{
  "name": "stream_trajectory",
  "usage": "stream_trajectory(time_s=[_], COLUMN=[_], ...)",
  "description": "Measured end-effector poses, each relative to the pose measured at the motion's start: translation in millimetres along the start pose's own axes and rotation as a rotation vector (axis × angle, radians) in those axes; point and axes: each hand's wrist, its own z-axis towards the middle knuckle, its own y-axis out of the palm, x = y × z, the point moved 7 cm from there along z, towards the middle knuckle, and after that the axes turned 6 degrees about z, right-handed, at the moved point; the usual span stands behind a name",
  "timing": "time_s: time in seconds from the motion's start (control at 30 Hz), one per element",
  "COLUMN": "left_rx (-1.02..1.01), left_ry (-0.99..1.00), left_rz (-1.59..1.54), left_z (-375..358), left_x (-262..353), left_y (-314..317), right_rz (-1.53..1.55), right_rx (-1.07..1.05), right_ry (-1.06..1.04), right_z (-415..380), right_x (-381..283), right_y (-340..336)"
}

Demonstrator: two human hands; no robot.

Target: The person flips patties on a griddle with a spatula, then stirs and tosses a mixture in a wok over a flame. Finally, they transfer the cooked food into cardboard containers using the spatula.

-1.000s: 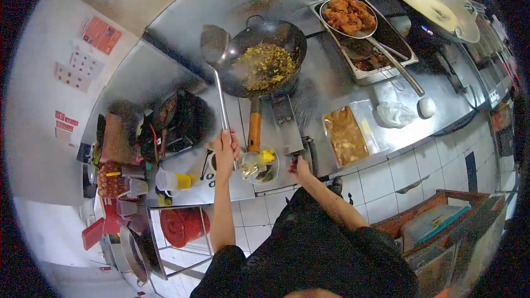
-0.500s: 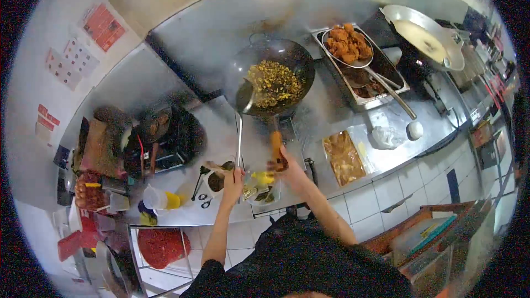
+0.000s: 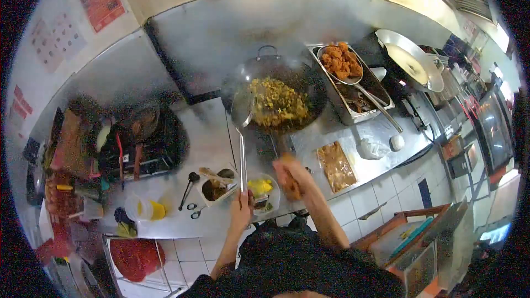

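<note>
My left hand [image 3: 241, 209] is closed around the long metal handle of a wok spatula [image 3: 243, 149]. The spatula's broad head rests at the left side of a dark wok [image 3: 319, 91]. Inside the wok lies a chopped yellow and brown fried mixture [image 3: 279, 105], smeared by motion. My right hand [image 3: 292, 174], blurred, grips the wok's wooden handle. Close by my left hand are a clear bowl [image 3: 274, 189] with yellow and green food and a white container [image 3: 207, 193] with dark contents and a utensil in it.
Fried pieces [image 3: 340, 62] fill a strainer over a metal tray [image 3: 353, 116]. Behind on the right is a large pan [image 3: 439, 80] of pale liquid. A bag of brown sauce [image 3: 337, 166], a jug [image 3: 146, 208], scissors [image 3: 193, 211] and a second burner [image 3: 165, 143] surround the wok.
The view has tilted up slightly. My right hand and the wok have shifted, and the food in the wok has spread and blurred. Both hands keep their holds.
</note>
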Motion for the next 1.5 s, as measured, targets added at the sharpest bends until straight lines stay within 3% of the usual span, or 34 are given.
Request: stream_trajectory(time_s=[0.07, 0.17, 0.27, 0.33, 0.37, 0.43, 0.47, 0.5, 0.57, 0.6, 0.63, 0.7, 0.8, 0.83, 0.87, 0.9, 0.97, 1.0, 1.03, 1.07, 1.1, 1.13, 1.17, 1.23, 1.3, 1.33, 1.5], left_rx=[-0.041, -0.147, -0.216, -0.196, -0.235, -0.334, -0.318, -0.356, -0.518, -0.573, -0.611, -0.690, -0.895, -0.978, -0.887, -0.928, -0.831, -1.020, -1.047, -1.072, -1.108, -1.236, -1.244, -1.219, -1.240, -1.236, -1.267], left_ry=[0.042, 0.018, -0.006, 0.269, 0.294, 0.128, 0.455, 0.481, 0.308, 0.179, 0.166, 0.435, 0.307, 0.184, 0.745, 0.727, 0.957, 0.648, 0.660, 0.448, 0.215, 0.279, 0.318, 0.476, 0.395, 0.374, 0.263], left_rz=[-0.064, -0.032, 0.053, 0.140, 0.130, 0.130, 0.330, 0.342, 0.220, -0.072, -0.059, 0.358, 0.337, 0.247, 0.472, 0.484, 0.653, 0.411, 0.417, 0.286, 0.174, 0.245, 0.236, 0.171, 0.203, 0.275, 0.300], left_z=[2, 0, -1, 8, 18, 1, -5, -9, -28, -19, -26, -56, -98, -50, -35, -38, -18, 5, 16, 9, 9, 16, 28, 34, 28, 14, 20], left_x=[-5, 23, 32, 38, 40, 22, 35, 40, 29, 3, -16, -35, -3, 6, 33, 28, 34, 1, 11, -39, -40, -46, -79, -69, -59, -41, -64], left_y=[-8, -6, -4, 1, 21, 32, 44, 50, 65, 66, 81, 91, 122, 115, 112, 126, 132, 135, 137, 142, 139, 141, 145, 132, 126, 133, 128], right_rz=[-0.106, 0.221, 0.193, 0.050, 0.053, 0.046, 0.229, 0.254, 0.428, 0.513, 0.539, 0.615, 0.599, 0.614, 0.724, 0.758, 0.679, 0.533, 0.621, 0.649, 0.698, 0.692, 0.656, 0.636, 0.424, 0.349, 0.272], right_rx=[0.008, -0.001, 0.200, 0.190, 0.220, 0.213, 0.306, 0.325, 0.336, 0.390, 0.420, 0.517, 0.606, 0.661, 0.678, 0.706, 0.852, 0.866, 0.860, 0.807, 0.764, 0.765, 0.776, 0.801, 0.957, 1.008, 1.053], right_ry=[-0.011, 0.096, -0.061, -0.035, -0.072, -0.230, -0.197, -0.232, -0.172, -0.128, -0.140, -0.220, -0.253, -0.204, -0.228, -0.224, -0.225, -0.219, -0.300, -0.404, -0.496, -0.523, -0.548, -0.545, -0.434, -0.215, -0.247], right_z=[-43, -97, -104, -133, -128, -134, -149, -167, -212, -219, -225, -242, -295, -252, -229, -231, -215, -205, -191, -185, -180, -172, -160, -151, -157, -180, -165], right_x=[5, 6, 12, 37, 32, 54, 37, 40, 72, 70, 79, 106, 137, 125, 130, 132, 117, 116, 107, 143, 141, 154, 182, 199, 208, 198, 221], right_y=[0, 13, -4, -20, -37, -45, -28, -30, -38, -19, -30, -48, -51, -28, -17, -22, -20, -30, -34, -65, -63, -68, -77, -57, -48, -49, -74])
